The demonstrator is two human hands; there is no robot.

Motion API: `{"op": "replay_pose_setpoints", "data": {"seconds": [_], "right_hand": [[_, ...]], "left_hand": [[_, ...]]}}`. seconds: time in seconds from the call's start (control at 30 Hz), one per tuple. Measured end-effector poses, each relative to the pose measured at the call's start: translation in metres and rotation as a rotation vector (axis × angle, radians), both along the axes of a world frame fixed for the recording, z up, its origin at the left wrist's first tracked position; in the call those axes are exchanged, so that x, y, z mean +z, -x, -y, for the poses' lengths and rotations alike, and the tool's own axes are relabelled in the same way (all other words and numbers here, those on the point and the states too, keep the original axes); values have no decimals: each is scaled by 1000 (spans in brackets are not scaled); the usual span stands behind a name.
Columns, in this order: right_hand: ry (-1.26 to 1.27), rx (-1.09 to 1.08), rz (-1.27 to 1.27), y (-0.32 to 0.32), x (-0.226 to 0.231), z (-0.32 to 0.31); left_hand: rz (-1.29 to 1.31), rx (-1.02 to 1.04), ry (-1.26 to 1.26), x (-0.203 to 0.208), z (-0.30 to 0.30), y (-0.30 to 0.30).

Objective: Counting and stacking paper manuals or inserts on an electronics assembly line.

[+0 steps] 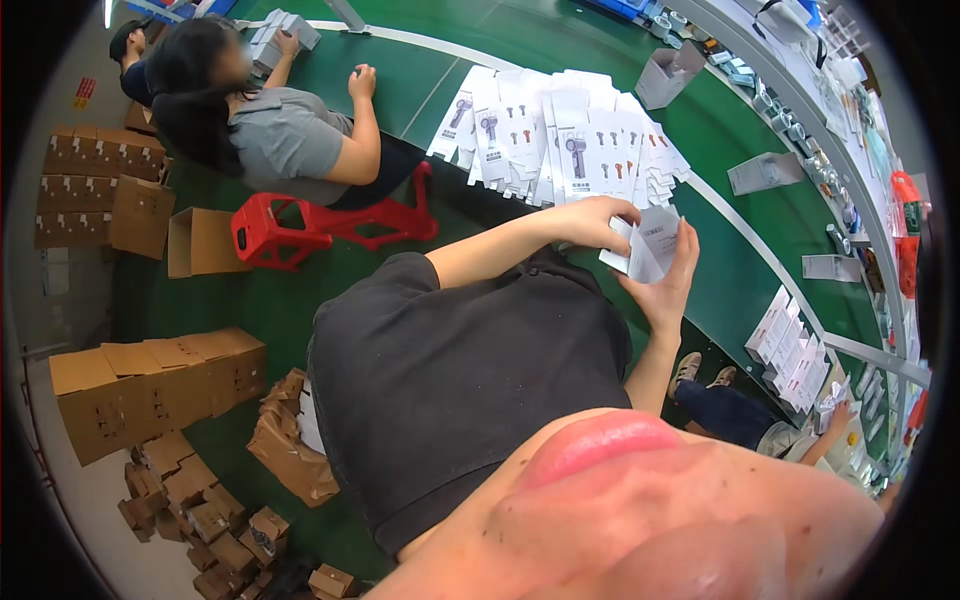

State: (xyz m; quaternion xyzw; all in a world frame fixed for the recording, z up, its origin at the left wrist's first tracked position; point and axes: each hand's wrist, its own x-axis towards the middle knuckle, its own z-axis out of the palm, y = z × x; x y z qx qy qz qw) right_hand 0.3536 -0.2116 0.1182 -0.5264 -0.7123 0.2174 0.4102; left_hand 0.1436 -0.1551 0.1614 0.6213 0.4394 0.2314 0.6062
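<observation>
Box of thin white card [655, 245] sits gripped between my left hand [600, 222] and right hand [668, 285], one on each side, apparently to keep its walls spread. It is held near the edge of the smooth green worktop [718, 272], where flat, printed white cartons [560, 135] lie overlapped, seemingly for easy reach. Some of my fingers, the box's underside and any contents are hidden.

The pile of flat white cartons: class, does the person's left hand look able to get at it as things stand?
Probably yes: the pile lies just beyond the left hand, with nothing seen between, though that hand holds a white box and may need freeing first.
</observation>
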Motion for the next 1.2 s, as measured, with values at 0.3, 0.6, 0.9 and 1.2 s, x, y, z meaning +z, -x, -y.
{"op": "replay_pose_setpoints", "data": {"seconds": [0.3,0.6,0.9,1.2], "right_hand": [[-191,48,68,32,13,10],[-124,88,-57,23,-11,11],[79,12,-472,-5,-14,23],[168,103,-734,19,40,20]], "left_hand": [[142,-136,72,15,3,5],[-226,-118,-115,12,5,7],[687,-83,-300,5,29,-4],[422,-19,-417,6,25,-10]]}}
